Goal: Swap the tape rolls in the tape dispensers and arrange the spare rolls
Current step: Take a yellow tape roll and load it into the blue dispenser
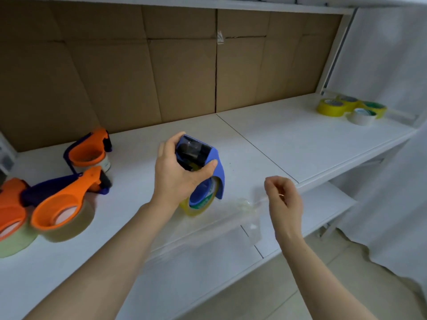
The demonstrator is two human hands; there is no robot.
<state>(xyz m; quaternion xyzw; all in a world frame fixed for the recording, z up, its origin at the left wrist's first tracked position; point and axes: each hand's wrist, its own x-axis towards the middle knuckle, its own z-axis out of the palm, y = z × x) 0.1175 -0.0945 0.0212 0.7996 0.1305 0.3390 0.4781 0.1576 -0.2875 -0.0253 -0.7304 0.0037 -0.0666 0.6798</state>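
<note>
White shelf, cardboard backing — spare rolls far right

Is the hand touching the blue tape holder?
Touching. The head view shows the left hand wrapped around the blue dispenser, thumb pressed on its blue shell, fingers curled behind its top.
</note>
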